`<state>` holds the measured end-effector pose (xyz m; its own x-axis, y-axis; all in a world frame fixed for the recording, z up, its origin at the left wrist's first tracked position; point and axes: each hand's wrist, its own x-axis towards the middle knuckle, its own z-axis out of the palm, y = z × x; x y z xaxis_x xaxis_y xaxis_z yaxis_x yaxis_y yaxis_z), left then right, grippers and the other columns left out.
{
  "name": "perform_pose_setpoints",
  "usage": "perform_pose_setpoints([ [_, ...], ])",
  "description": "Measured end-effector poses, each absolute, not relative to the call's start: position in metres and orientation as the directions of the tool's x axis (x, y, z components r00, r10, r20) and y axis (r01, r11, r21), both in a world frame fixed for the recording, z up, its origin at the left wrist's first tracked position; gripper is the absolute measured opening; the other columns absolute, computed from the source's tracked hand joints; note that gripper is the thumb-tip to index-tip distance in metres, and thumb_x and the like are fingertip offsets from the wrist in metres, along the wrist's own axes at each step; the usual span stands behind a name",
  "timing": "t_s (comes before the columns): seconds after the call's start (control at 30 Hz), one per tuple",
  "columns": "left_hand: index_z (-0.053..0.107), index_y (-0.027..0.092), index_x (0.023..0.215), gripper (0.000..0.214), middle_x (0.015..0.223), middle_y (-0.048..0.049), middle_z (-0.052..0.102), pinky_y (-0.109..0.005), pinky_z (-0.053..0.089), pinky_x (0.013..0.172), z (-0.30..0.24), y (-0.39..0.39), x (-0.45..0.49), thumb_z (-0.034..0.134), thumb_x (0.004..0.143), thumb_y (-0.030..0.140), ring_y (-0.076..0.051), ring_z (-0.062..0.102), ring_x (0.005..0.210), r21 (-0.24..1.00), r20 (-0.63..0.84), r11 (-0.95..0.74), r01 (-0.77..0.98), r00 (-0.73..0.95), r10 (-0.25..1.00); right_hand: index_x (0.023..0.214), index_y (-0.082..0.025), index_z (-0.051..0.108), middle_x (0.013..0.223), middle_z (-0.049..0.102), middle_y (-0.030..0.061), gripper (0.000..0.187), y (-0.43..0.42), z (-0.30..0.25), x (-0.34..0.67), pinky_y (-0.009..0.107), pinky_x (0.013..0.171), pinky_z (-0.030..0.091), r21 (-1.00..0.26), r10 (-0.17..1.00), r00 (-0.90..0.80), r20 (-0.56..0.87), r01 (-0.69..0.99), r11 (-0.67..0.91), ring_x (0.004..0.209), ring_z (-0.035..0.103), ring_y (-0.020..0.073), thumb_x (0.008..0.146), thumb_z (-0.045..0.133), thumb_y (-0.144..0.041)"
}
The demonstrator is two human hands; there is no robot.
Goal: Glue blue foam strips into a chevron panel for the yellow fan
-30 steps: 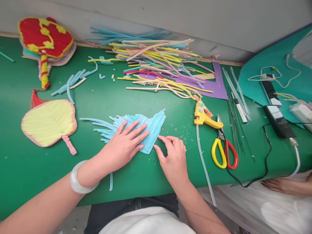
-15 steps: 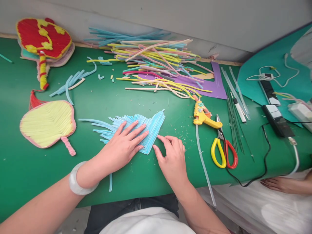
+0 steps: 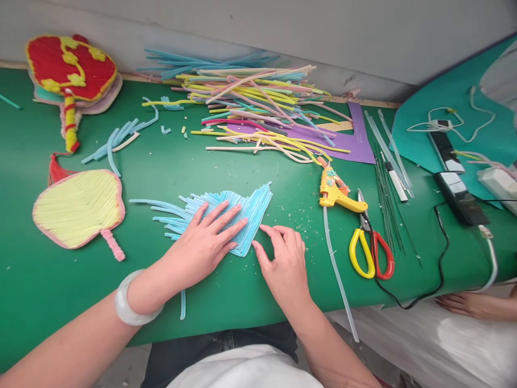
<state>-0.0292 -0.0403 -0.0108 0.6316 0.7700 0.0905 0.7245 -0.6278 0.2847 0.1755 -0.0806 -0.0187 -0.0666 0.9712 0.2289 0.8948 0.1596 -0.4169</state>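
A fan-shaped piece made of light blue pipe cleaners [image 3: 255, 213] lies on the green table, its loose strands pointing left. My left hand [image 3: 210, 237] rests flat over its middle with the fingers spread. At the piece's right edge, my right hand [image 3: 283, 250] has thumb and forefinger apart, the tips close to or touching that edge. Its other fingers curl inward. One blue strand sticks out below my left wrist. To the left lies a finished-looking yellow fan [image 3: 81, 210] with a pink rim and handle.
A heap of coloured pipe cleaners [image 3: 258, 102] lies at the back. On the right are a yellow glue gun [image 3: 335, 191], scissors [image 3: 371, 253], green wires [image 3: 390, 205] and a power strip [image 3: 460, 199]. A red fan [image 3: 72, 67] sits back left. Another person's hand [image 3: 472, 304] is at far right.
Both hands and the blue piece look almost the same as before. The whole view has shifted very slightly.
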Motion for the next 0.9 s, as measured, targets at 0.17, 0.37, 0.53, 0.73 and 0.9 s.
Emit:
perform_pose_setpoints([
  [0.17, 0.051, 0.022, 0.140, 0.040, 0.152, -0.0102, 0.047, -0.063, 0.018, 0.120, -0.004, -0.041, -0.028, 0.043, 0.100, 0.017, -0.030, 0.027, 0.149, 0.363, 0.227, -0.677, 0.640, 0.644, 0.730, 0.118, -0.018, 0.065, 0.103, 0.062, 0.0106, 0.028, -0.081, -0.019, 0.176, 0.042, 0.086, 0.045, -0.424, 0.971, -0.061, 0.230, 0.892, 0.156, 0.098, 0.055, 0.0253, 0.094, 0.060, -0.033],
  [0.37, 0.059, 0.019, 0.126, 0.033, 0.122, -0.0133, 0.066, -0.049, 0.047, 0.100, 0.004, -0.023, -0.018, 0.044, 0.098, 0.011, -0.025, 0.059, 0.116, 0.393, 0.269, -0.727, 0.563, 0.686, 0.677, 0.118, -0.019, 0.065, 0.104, 0.063, 0.0104, 0.027, -0.081, -0.018, 0.176, 0.040, 0.083, 0.044, -0.449, 0.975, -0.046, 0.216, 0.882, 0.141, 0.098, 0.056, 0.0250, 0.094, 0.059, -0.032],
  [0.53, 0.064, 0.019, 0.116, 0.030, 0.106, -0.0115, 0.065, -0.037, 0.049, 0.080, 0.005, 0.004, -0.006, 0.040, 0.099, 0.013, -0.022, 0.060, 0.095, 0.368, 0.164, -0.755, 0.543, 0.761, 0.627, 0.116, -0.019, 0.065, 0.104, 0.063, 0.0103, 0.026, -0.081, -0.018, 0.176, 0.039, 0.081, 0.044, -0.447, 0.972, -0.041, 0.231, 0.883, 0.144, 0.097, 0.055, 0.0247, 0.094, 0.060, -0.031],
  [0.73, 0.064, 0.020, 0.114, 0.027, 0.102, -0.0098, 0.062, -0.035, 0.046, 0.077, 0.007, 0.016, 0.004, 0.040, 0.101, 0.019, -0.021, 0.057, 0.091, 0.407, 0.099, -0.727, 0.552, 0.765, 0.637, 0.114, -0.018, 0.064, 0.104, 0.063, 0.0093, 0.024, -0.080, -0.018, 0.178, 0.038, 0.082, 0.042, -0.464, 0.970, -0.045, 0.241, 0.872, 0.156, 0.096, 0.054, 0.0241, 0.093, 0.063, -0.029],
  [0.9, 0.065, 0.021, 0.113, 0.025, 0.101, -0.0088, 0.061, -0.035, 0.045, 0.078, 0.009, 0.017, 0.006, 0.042, 0.101, 0.022, -0.021, 0.056, 0.090, 0.386, 0.063, -0.723, 0.573, 0.766, 0.640, 0.114, -0.019, 0.064, 0.104, 0.063, 0.0092, 0.023, -0.079, -0.019, 0.179, 0.038, 0.082, 0.042, -0.469, 0.969, -0.042, 0.242, 0.869, 0.154, 0.095, 0.054, 0.0237, 0.093, 0.062, -0.029],
])
